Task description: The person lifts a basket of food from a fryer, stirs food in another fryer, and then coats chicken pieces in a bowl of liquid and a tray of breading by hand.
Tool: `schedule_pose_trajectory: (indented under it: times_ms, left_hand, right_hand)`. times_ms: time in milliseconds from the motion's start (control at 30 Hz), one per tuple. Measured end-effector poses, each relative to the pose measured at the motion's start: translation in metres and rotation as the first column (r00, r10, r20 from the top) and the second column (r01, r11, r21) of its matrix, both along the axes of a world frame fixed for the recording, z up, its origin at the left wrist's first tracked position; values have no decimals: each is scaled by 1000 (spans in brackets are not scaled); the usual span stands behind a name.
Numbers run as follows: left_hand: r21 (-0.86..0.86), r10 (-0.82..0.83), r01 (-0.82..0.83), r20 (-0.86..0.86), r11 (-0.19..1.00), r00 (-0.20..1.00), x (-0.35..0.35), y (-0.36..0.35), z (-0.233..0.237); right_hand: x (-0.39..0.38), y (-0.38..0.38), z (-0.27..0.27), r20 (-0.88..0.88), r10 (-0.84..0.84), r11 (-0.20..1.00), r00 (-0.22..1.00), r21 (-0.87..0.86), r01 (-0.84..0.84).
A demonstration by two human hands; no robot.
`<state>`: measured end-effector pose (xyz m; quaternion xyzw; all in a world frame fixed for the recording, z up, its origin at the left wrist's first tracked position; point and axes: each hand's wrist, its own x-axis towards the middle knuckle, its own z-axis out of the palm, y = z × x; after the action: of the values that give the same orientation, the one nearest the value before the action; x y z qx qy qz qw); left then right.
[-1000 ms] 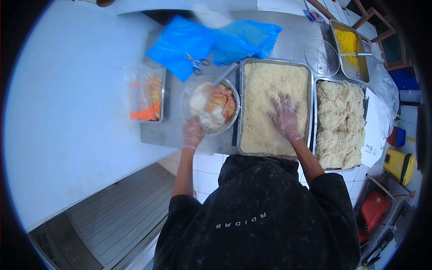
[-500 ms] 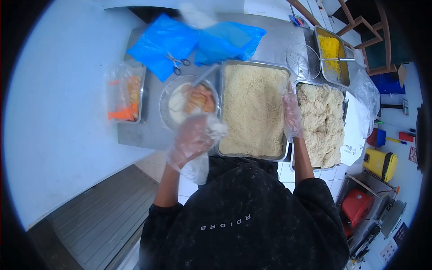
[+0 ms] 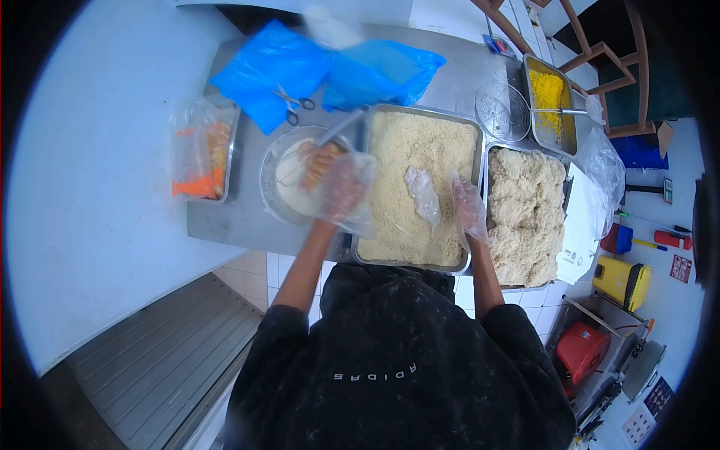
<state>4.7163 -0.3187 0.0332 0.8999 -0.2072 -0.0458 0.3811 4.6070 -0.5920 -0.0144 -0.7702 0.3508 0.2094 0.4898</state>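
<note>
A pale, wet-looking piece of meat coated in batter (image 3: 424, 196) lies on the bread crumbs (image 3: 397, 150) in a deep metal tray (image 3: 356, 251). My right hand (image 3: 469, 206), in a clear plastic glove, rests at the right side of these crumbs, its fingers stretched out and nothing in them. Over the right rim of a bowl (image 3: 268, 169) is my left hand (image 3: 346, 189), also gloved; motion blur hides how its fingers stand. White batter (image 3: 289, 184) and orange-pink pieces (image 3: 321, 161) show in the bowl, partly covered by the glove.
A second tray of clumped crumbs (image 3: 525, 210) stands on the right. Behind it are a wire strainer (image 3: 501, 111) and a tray of yellow crumbs (image 3: 547, 90). Blue bags (image 3: 274, 71) with scissors (image 3: 292, 105) lie at the back; another tray (image 3: 225, 180) sits left.
The batter-coated piece has left my left hand and now lies on the crumbs. My left hand has moved back toward the bowl; my right hand has shifted slightly left and down.
</note>
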Motion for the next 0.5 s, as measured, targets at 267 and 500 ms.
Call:
schedule_pose_trajectory:
  times_ms: [267, 500]
  left_hand:
    - [232, 356, -462, 382, 856, 853, -27, 136, -79]
    - [378, 333, -432, 301, 819, 894, -36, 157, -108]
  right_hand:
    - [34, -10, -10, 374, -89, 988, 923, -87, 130]
    - [100, 22, 27, 47, 507, 833, 861, -282, -476]
